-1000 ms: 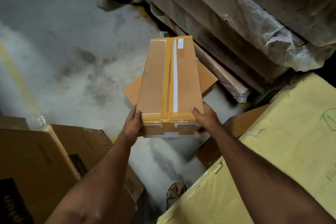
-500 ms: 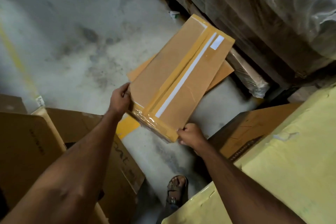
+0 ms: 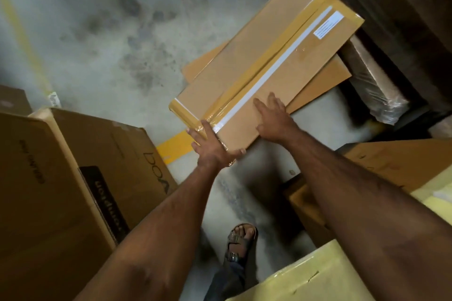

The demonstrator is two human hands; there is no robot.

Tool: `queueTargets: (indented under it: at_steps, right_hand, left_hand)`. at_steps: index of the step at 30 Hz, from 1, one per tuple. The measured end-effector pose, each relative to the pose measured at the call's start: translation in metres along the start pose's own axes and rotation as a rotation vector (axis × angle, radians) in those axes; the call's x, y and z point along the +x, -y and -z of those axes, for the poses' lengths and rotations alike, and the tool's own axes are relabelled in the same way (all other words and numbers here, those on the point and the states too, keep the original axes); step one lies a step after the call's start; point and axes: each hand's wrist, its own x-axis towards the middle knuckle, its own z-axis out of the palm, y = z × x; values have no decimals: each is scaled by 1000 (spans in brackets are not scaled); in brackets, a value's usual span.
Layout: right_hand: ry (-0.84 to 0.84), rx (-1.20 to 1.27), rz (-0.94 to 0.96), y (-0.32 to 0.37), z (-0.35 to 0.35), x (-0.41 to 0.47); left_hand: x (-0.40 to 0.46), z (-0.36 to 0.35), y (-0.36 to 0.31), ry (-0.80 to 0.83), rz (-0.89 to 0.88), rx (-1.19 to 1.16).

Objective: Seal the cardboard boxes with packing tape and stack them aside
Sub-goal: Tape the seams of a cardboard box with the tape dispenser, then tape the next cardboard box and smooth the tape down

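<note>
A long flat box (image 3: pixel 256 56), sealed lengthwise with brown tape (image 3: pixel 266 56), is held slanted above a cardboard sheet (image 3: pixel 325 85) on the concrete floor (image 3: pixel 97 32). Its near end is gripped by the left hand (image 3: pixel 212 146), while the right hand (image 3: pixel 274 117) is laid flat on top with fingers spread. A white label (image 3: pixel 329 25) is seen near the far end. 1 sandalled foot (image 3: pixel 241 239) is seen below, and a large carton (image 3: pixel 61 190) at the left.

box (image 3: pixel 244 76): matt brown cardboard | tape (image 3: pixel 247 80): glossy tan plastic, wrinkled at near end | label (image 3: pixel 329 25): white paper | floor (image 3: pixel 97 32): rough stained concrete | bundle (image 3: pixel 376 90), right: shiny clear plastic wrap | sandal (image 3: pixel 238 242): dark straps, metal buckles
</note>
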Motion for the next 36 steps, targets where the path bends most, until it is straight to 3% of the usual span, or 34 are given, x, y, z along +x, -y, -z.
queueTargets:
  at_steps: [4, 14, 25, 29, 32, 36]
  right_hand:
    - [158, -337, -27, -6, -16, 12]
    - [73, -294, -39, 6, -55, -10]
    - [241, -213, -55, 1, -24, -6]
    - [62, -160, 64, 8, -18, -53]
    - [-60, -69, 148, 13, -13, -113]
    - [-254, 22, 183, 13, 8, -194]
  left_hand:
    - [6, -32, 4, -20, -154, 260]
    - [55, 14, 40, 18, -442, 564]
    - [45, 13, 14, 110, -291, 546]
    - [-8, -6, 3, -3, -174, 525]
    - [-72, -29, -7, -109, -247, 461]
    - [-159, -31, -49, -181, -362, 170]
